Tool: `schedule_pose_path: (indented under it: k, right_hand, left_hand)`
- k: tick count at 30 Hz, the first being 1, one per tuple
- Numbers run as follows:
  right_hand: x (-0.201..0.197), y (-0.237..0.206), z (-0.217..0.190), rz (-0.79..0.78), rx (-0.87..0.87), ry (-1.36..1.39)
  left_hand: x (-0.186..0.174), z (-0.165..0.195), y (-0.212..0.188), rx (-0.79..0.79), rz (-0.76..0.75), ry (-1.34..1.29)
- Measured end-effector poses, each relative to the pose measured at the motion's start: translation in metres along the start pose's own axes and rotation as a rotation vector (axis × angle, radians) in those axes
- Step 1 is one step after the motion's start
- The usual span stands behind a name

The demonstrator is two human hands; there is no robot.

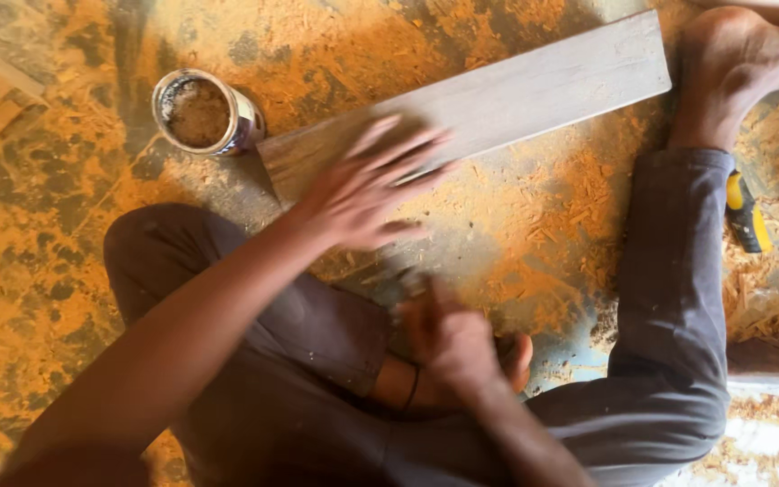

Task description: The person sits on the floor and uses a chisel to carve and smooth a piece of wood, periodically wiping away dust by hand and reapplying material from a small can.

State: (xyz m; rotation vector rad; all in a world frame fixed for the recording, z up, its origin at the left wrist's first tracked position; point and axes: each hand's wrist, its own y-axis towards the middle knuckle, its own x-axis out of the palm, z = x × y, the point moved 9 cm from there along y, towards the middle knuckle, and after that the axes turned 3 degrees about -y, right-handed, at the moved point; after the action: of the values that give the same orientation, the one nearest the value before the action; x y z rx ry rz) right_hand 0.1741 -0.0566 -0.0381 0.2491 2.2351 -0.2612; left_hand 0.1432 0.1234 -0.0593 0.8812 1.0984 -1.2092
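Two hands busy: your left hand (367, 185) lies flat, fingers spread, on the near end of the grey plank (498, 99) on the sawdust floor (38, 225), beside the tin (205, 113). Right hand (448, 338) is blurred, grip unclear. Looks like surface wiping; keep the plank pinned.

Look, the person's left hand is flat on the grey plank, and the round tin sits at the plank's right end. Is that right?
Not quite. In the head view the left hand does lie on the grey plank, but the round tin sits at the plank's left end, not the right.
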Motion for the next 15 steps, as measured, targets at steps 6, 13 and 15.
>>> schedule_pose_path:
  k: [6,13,15]
  right_hand:
    - [-0.005,0.008,0.015,-0.001,-0.049,-0.044]
    - [-0.153,0.046,0.188,0.182,0.469,-0.141]
    - [-0.170,0.050,0.206,0.190,0.528,-0.092]
  left_hand:
    - [-0.006,-0.006,0.011,-0.040,0.099,-0.008]
    - [-0.003,0.077,0.316,0.251,-0.060,-0.159]
    - [0.007,0.089,0.352,0.251,-0.110,-0.125]
